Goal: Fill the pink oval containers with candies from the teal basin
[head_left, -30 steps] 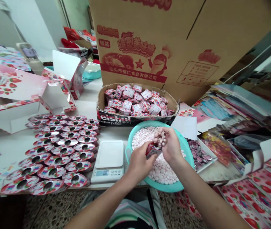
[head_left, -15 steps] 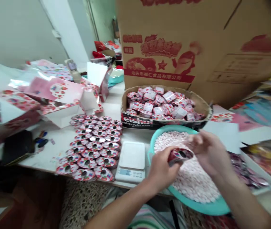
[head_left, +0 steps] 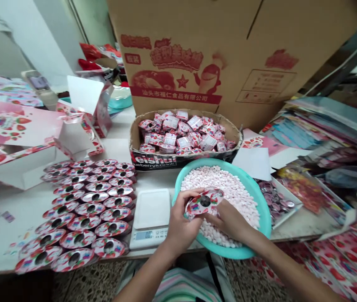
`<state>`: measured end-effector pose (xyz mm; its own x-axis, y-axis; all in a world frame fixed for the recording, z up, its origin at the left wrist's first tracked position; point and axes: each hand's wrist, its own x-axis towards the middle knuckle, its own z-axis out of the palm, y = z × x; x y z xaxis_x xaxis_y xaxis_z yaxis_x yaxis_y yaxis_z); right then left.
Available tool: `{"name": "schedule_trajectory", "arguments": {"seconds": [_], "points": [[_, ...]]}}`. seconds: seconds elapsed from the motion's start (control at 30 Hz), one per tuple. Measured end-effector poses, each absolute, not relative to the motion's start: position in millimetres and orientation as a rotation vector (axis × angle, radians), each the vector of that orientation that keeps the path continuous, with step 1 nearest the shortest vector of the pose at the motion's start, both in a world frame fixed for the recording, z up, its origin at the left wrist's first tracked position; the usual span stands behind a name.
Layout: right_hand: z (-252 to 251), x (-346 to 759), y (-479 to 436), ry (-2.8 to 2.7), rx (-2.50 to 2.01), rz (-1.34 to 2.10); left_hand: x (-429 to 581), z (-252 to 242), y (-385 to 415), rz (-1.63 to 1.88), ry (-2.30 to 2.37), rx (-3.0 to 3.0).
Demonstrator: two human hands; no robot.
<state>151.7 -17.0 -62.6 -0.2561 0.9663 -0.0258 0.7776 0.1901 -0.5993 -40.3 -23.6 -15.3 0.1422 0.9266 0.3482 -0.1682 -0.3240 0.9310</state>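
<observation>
My left hand is closed around a small oval strawberry-printed candy box, tilted so that the dark round hole in its top shows. Beneath it is a turquoise basin of small pale pink candies. My right hand is low over the candies at the box's right end, its fingers curled and partly hidden; what they hold, if anything, does not show. Left of the basin stands a white digital scale. Beyond it, rows of matching oval boxes stand with their holes facing up.
Behind the basin, a cut-down cardboard tray holds many wrapped boxes, with a large carton at its back. To the right are a white tray of dark round caps and stacked printed sheets. Folded strawberry cartons lie left.
The view has swung to the right. My right hand has come down from above the basin to the candies beside the box. My left hand still holds the box, its hole now facing me more.
</observation>
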Motion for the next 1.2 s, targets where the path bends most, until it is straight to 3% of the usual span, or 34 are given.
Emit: {"name": "schedule_trajectory", "arguments": {"seconds": [0.4,0.83,1.2], "points": [[-61,151,-13,-1.928,-1.677,1.016,-41,-17,-26,1.376,0.776,1.488],[-20,164,17,-0.522,-1.212,1.497,-40,-15,-23,1.214,1.027,1.618],[44,140,21,-0.065,-0.797,1.587,-22,-15,-19,1.042,1.096,2.023]]}}
